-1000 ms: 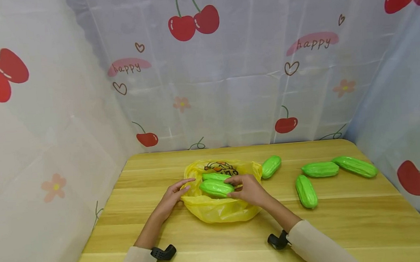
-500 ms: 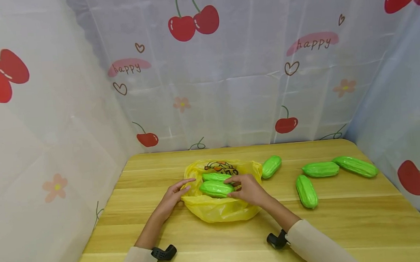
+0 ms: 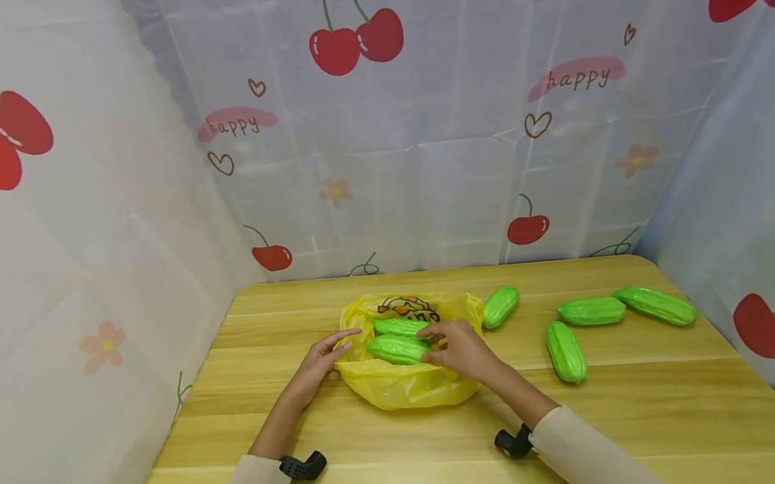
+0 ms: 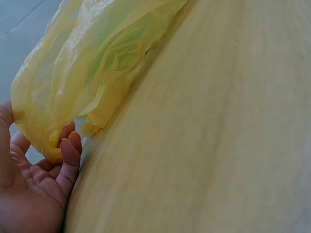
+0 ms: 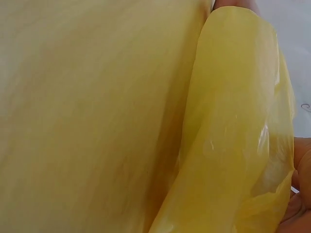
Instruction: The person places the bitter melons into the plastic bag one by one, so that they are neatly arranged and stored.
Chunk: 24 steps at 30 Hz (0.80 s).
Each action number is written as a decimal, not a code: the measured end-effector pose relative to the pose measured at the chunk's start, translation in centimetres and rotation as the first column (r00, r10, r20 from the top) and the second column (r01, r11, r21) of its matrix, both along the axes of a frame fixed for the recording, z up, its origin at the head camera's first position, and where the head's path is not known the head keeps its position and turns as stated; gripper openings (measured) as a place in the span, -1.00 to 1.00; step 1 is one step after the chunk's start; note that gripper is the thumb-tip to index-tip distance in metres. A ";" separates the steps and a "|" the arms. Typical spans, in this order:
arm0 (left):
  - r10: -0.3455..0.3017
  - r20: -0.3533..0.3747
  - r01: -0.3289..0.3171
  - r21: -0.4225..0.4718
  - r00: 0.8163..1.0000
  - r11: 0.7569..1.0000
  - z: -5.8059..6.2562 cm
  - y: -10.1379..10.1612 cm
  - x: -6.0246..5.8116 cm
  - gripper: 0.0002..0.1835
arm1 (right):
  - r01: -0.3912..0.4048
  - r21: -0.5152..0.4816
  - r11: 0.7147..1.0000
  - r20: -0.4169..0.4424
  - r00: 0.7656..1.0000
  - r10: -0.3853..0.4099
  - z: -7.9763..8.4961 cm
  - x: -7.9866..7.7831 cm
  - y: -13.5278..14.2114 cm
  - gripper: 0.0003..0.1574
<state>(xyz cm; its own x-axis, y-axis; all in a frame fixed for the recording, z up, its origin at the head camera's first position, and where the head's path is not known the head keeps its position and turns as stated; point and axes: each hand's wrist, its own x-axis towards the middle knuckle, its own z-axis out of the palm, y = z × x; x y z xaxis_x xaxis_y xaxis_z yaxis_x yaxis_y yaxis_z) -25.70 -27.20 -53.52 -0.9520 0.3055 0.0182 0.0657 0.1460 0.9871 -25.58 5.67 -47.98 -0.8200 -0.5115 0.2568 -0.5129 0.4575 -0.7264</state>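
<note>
A yellow plastic bag stands open on the table, two light green, ridged bitter melons lying inside it. At the bag's left rim is my left hand; the left wrist view shows its fingers curled round a gathered edge of the bag. My right hand reaches over the right rim, with thumb and fingers at the right end of the front bitter melon. Just behind that one lies the rear bitter melon. In the right wrist view the bag's wall hides most of the right hand.
One bitter melon lies close behind the bag's right side. Farther right are a bitter melon pointing forward, another lying crosswise, and a longer one near the right edge. The wooden table meets cherry-printed curtains.
My right hand's fingertips have shifted slightly right along the front bitter melon. The left hand and the bag have hardly moved.
</note>
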 end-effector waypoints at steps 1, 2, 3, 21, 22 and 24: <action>0.000 0.003 0.000 0.002 1.000 1.000 0.0 0.0 0.0 -0.55 | 0.002 -0.004 1.000 -0.007 1.000 -0.002 0.1 0.0 0.2 -0.54; 0.000 0.003 0.000 0.002 1.000 1.000 0.0 0.0 0.0 -0.54 | 0.003 -0.006 1.000 -0.016 1.000 -0.003 0.1 0.0 0.4 -0.54; -0.001 0.005 0.001 0.005 1.000 1.000 -0.1 0.0 0.0 -0.54 | 0.005 -0.012 1.000 -0.022 1.000 -0.005 0.3 0.1 0.6 -0.54; -0.003 -0.001 0.003 0.000 1.000 1.000 -0.1 -0.1 0.0 -0.53 | 0.196 -0.040 0.980 -0.074 0.977 -0.198 3.5 1.7 6.1 -0.55; -0.002 -0.003 0.002 0.002 1.000 1.000 -0.1 -0.1 0.0 -0.53 | 0.200 -0.045 0.979 -0.072 0.976 -0.203 3.5 1.8 6.5 -0.55; -0.002 -0.008 0.002 0.008 1.000 1.000 -0.1 -0.1 -0.1 -0.54 | 0.210 -0.052 0.976 -0.070 0.975 -0.213 3.6 1.9 7.3 -0.54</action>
<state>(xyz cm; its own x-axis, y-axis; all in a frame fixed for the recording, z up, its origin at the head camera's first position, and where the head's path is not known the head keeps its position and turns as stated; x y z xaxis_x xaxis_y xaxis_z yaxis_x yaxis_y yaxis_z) -25.78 -27.30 -53.62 -0.9512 0.3073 0.0279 0.0736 0.1379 0.9877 -23.64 12.95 -44.36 -0.8859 -0.3157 0.3400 -0.4618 0.5300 -0.7112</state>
